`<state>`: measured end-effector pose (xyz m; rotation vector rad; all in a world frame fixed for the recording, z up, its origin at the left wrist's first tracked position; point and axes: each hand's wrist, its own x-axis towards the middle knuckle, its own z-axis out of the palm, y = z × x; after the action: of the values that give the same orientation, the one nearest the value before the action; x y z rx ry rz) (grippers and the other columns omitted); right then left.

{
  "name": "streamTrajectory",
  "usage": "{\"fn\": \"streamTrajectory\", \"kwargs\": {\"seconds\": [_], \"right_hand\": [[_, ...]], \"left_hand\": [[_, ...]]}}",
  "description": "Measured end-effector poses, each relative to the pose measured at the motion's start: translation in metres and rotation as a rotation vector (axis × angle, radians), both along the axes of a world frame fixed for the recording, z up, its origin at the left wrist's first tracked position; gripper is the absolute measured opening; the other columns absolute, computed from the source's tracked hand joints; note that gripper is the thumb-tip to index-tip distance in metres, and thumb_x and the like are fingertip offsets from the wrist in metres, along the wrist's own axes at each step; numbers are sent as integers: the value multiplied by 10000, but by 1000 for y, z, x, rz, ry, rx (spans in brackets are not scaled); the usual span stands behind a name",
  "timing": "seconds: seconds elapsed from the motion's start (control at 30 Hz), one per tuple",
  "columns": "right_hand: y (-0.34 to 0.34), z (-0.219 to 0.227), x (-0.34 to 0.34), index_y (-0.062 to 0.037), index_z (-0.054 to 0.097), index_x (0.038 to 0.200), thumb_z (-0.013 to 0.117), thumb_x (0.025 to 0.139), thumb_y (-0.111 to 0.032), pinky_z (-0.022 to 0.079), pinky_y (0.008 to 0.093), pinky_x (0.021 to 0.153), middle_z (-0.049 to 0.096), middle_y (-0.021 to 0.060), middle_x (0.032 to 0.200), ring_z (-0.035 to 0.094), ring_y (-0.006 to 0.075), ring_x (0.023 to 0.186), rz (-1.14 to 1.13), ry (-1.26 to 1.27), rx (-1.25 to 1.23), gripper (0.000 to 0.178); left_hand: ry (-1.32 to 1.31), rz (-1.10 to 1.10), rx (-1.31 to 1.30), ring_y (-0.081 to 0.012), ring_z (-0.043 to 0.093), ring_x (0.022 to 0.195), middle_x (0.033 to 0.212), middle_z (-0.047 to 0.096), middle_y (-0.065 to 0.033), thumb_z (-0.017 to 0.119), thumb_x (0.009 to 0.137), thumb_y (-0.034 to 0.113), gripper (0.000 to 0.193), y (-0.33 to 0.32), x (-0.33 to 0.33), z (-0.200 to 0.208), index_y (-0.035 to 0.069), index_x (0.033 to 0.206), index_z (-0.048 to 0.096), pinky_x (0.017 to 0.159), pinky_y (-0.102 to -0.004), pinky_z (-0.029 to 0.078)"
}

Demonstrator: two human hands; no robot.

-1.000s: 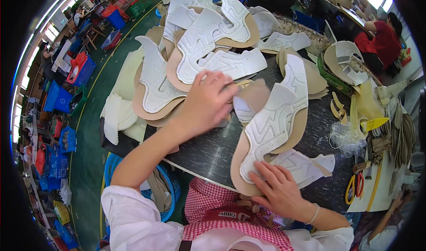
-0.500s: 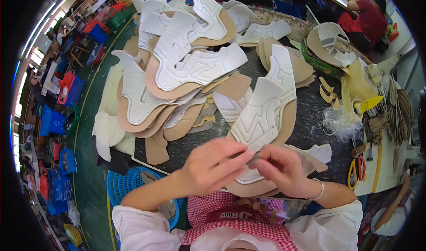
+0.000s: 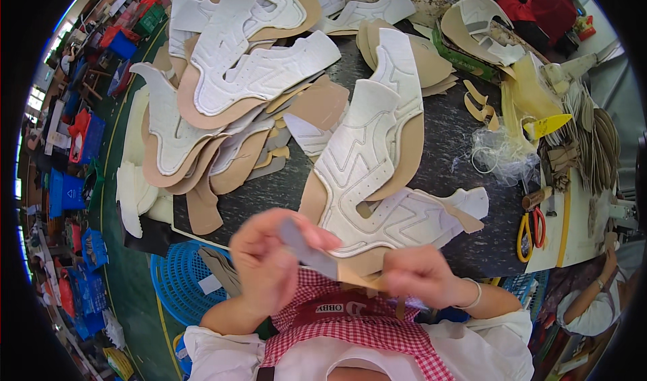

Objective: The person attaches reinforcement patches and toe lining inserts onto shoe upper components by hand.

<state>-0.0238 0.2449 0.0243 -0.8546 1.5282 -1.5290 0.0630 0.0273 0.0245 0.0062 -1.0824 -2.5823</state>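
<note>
My left hand (image 3: 266,263) pinches a small grey strip (image 3: 309,251) between thumb and fingers, in front of my apron. My right hand (image 3: 421,273), closed and blurred, grips the far end of a tan strip (image 3: 358,275). The two strips meet between my hands; whether they are one piece I cannot tell. Just beyond my hands lies a white stitched shoe upper (image 3: 397,222) with tan lining, overlapping another upper on the dark tabletop (image 3: 465,152). A large pile of similar white uppers (image 3: 222,50) is at the back left.
Scissors (image 3: 524,239) with yellow and red handles lie at the right, near a wooden-handled tool (image 3: 537,197) and a crumpled clear plastic bag (image 3: 502,153). A blue basket (image 3: 178,283) stands below the table's left edge. Another person's arm (image 3: 590,300) shows at the right.
My hands were close together over the upper; they are now apart and nearer me, with the grey and tan strips showing between them. The view has shifted, moving the scene leftward and upward.
</note>
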Motion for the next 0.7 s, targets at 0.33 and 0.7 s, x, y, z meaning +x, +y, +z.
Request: {"fn": "streamTrajectory", "kwargs": {"seconds": [0.33,0.7], "right_hand": [[15,6,-32,-34,576,943,671,824,-55,441,324,509,561,110,788,571,265,613,-173,790,147,154],[-6,-24,-60,-58,490,842,615,894,-206,481,348,496,549,104,732,616,270,579,-122,1143,493,201]], "left_hand": [[-175,-229,-1189,-223,629,699,874,616,-127,695,819,63,433,32,-20,-2,34,1219,533,615,-311,519],[-171,-141,-1528,-289,619,666,851,592,-131,633,836,50,315,44,-34,-24,5,1137,554,596,-378,497]]}}
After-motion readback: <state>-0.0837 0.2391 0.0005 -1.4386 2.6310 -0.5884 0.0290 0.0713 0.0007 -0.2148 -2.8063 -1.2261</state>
